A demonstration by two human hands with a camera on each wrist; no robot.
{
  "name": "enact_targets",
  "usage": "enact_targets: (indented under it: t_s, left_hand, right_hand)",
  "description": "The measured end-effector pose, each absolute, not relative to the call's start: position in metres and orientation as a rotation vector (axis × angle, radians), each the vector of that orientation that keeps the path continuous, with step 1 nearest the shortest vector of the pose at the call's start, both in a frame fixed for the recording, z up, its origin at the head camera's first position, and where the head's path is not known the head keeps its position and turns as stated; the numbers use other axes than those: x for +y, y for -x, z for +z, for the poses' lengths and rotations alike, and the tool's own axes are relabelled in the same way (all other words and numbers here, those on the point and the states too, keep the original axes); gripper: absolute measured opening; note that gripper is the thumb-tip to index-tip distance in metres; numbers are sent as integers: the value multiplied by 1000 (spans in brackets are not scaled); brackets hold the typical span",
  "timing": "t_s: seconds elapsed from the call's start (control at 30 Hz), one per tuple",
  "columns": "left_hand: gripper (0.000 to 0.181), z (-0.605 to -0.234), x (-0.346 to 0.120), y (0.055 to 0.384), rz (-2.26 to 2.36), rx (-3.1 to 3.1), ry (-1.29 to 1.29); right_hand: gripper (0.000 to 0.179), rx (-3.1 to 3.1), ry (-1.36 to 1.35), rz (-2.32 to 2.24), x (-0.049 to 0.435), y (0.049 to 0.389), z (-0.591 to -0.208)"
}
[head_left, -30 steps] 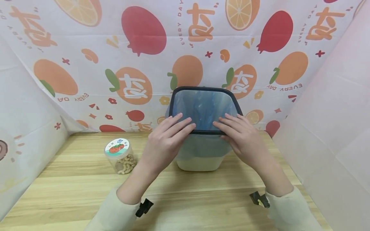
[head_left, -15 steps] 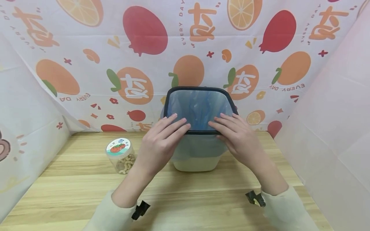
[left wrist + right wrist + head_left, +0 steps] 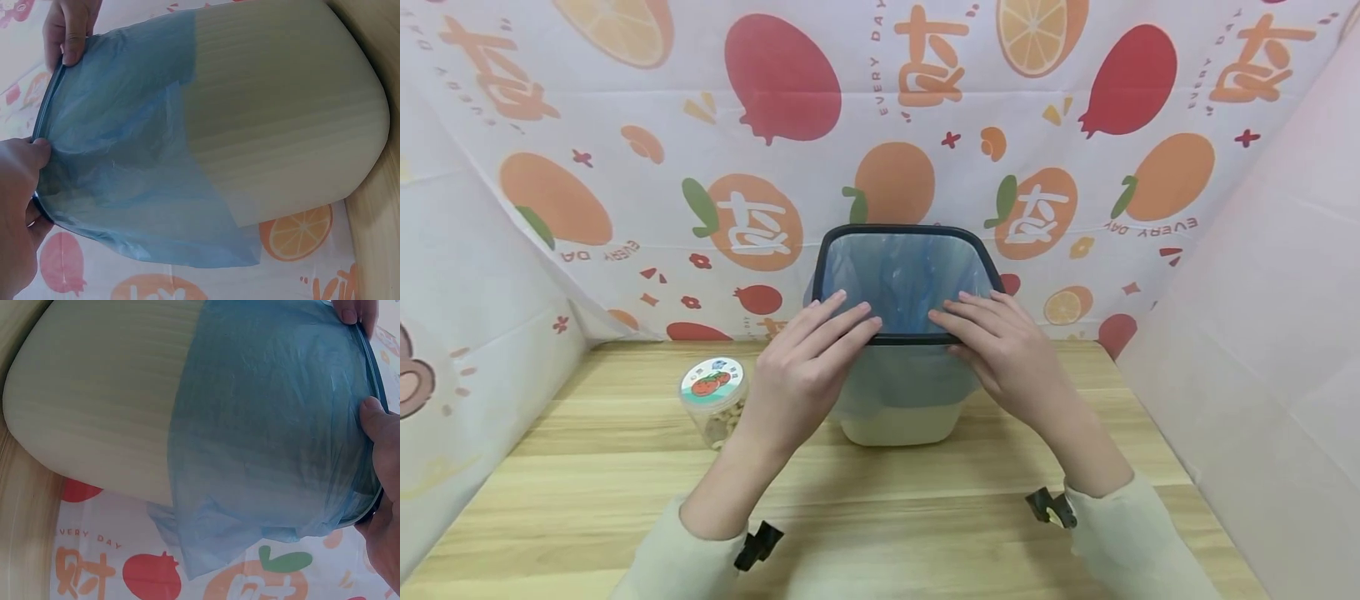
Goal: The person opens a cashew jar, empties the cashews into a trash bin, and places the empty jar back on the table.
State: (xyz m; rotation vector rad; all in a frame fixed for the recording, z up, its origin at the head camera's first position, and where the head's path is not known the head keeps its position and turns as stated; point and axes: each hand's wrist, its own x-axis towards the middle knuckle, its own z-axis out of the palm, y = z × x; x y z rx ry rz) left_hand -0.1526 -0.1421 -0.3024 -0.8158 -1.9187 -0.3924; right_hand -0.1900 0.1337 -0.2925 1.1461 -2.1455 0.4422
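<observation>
A cream trash can (image 3: 898,427) stands upright on the table, lined with a translucent blue trash bag (image 3: 910,375). The bag folds over the outside of its upper part, and a black rim ring (image 3: 895,228) circles the mouth. My left hand (image 3: 801,362) grips the near left of the rim, fingers inside, thumb outside on the bag. Across from it, my right hand (image 3: 1011,350) pinches the near right of the rim the same way. In the left wrist view the loose bag edge (image 3: 225,250) hangs down the can's side; the right wrist view shows my right thumb (image 3: 373,415) against the bag.
A clear jar of cashews (image 3: 713,404) with a printed lid stands left of the can, partly behind my left forearm. Fruit-printed cloth (image 3: 820,192) rises at the back of the wooden table (image 3: 880,517), and pale cloth walls close both sides.
The trash can and both hands have shifted slightly left together. My left hand and forearm now cover more of the jar. Both grips on the rim look the same.
</observation>
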Motion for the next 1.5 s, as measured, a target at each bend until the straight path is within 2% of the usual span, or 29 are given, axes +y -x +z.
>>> enact_targets:
  t_s: [0.67, 0.9, 1.0, 1.17, 1.37, 1.5]
  left_hand:
    - [37, -305, -145, 163, -412, -1946, 800]
    - [58, -306, -150, 160, -467, -1976, 812]
    - [63, -306, -158, 154, -496, -1960, 798]
    - [54, -310, -182, 142, -539, -1941, 744]
    - [47, -327, -218, 139, -567, -2023, 615]
    - [48, -341, -236, 143, -601, -2085, 536]
  right_hand:
    - [44, -2133, -1160, 408, 130, 201, -291]
    - [47, -2088, -1156, 383, 130, 200, -294]
    - [48, -2007, -1151, 398, 129, 195, -297]
    - [41, -1805, -1185, 446, 118, 178, -303]
    - [27, -1569, -1297, 503, 85, 155, -315]
    - [30, -1590, -1407, 611, 57, 145, -340]
